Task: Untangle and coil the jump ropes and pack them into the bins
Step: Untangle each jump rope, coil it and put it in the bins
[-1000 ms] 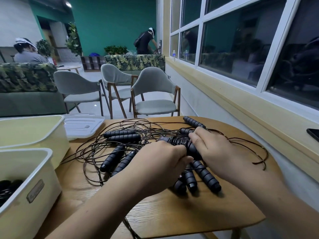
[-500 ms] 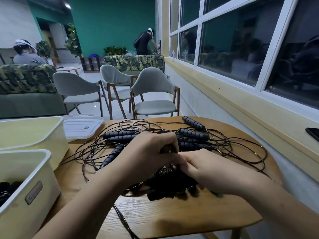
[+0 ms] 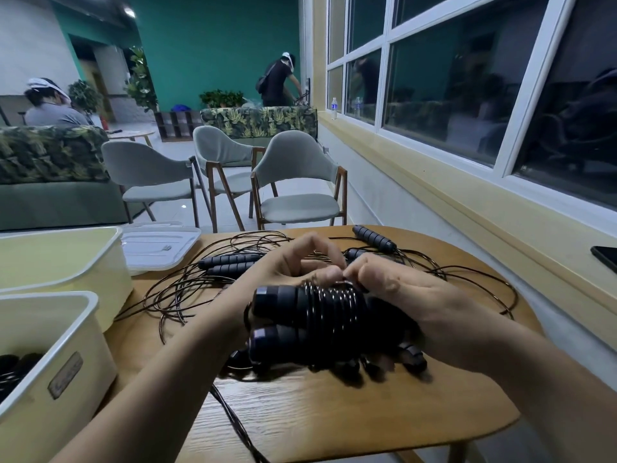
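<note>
Black rope bundle (image 3: 312, 312) — underside blurred

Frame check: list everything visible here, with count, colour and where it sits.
Wound rope bundle: one, black, held above the table's near middle.
Loose jump ropes: several, black handles and dark cords, tangled across the table.
Bins: two, cream, left edge; the nearer one holds packed ropes, black.
Lid: one, clear, beside the far bin.
Table: one, wooden, rounded.
Chairs: three, grey, beyond the table.
Phone: one, black, window ledge, right.
Bottle: one, clear, far along the ledge.
Other people: two, background.
Left hand: pinches the bundle's cord on top.
Right hand: pinches the same cord.
</note>
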`<move>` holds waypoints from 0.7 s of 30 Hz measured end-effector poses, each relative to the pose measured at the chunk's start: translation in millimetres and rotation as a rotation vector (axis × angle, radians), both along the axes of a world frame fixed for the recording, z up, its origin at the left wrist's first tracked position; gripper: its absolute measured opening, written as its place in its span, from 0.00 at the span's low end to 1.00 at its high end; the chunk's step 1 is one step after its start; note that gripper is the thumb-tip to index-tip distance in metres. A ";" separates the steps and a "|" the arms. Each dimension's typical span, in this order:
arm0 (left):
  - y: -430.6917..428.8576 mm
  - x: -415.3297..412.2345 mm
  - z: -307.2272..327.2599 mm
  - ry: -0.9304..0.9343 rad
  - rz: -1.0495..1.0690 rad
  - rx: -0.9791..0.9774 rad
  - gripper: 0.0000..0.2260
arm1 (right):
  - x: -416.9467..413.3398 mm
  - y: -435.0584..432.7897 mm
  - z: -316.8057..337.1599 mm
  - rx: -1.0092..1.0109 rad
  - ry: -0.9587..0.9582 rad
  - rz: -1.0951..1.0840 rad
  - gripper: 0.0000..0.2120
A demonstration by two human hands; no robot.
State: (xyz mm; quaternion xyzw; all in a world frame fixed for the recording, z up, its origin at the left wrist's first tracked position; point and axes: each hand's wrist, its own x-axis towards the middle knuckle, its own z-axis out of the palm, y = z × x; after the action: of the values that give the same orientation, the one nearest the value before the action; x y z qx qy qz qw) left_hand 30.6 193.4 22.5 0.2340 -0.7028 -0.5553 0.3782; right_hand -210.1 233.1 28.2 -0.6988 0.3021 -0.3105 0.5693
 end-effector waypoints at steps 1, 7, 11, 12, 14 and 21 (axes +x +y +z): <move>-2.1 -1.4 -3.2 0.052 -0.006 0.059 0.10 | 1.1 -0.2 1.0 0.055 -0.036 0.005 0.28; 10.6 -28.0 -25.1 0.074 0.168 0.170 0.06 | 15.0 -8.3 9.9 0.052 -0.417 -0.376 0.04; 26.5 -84.4 -36.6 0.244 0.386 0.516 0.09 | 57.1 -1.9 -13.5 -0.074 -0.499 -0.756 0.09; 27.0 -91.5 -38.0 0.187 0.456 0.524 0.07 | 58.6 -5.3 -14.9 -0.071 -0.540 -0.818 0.10; 20.3 -92.4 -38.9 0.148 0.498 0.520 0.08 | 54.9 -13.2 -10.6 0.010 -0.672 -0.852 0.09; 9.3 -88.8 -36.6 0.171 0.508 0.419 0.13 | 51.7 -9.9 -4.0 0.119 -0.768 -0.772 0.03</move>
State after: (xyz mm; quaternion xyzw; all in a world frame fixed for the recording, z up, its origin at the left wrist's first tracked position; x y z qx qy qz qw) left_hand -58.2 202.7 -14.1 0.4268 -0.4583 -0.5931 0.5059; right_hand -158.4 223.1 24.3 -0.3399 0.3240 -0.7122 0.5219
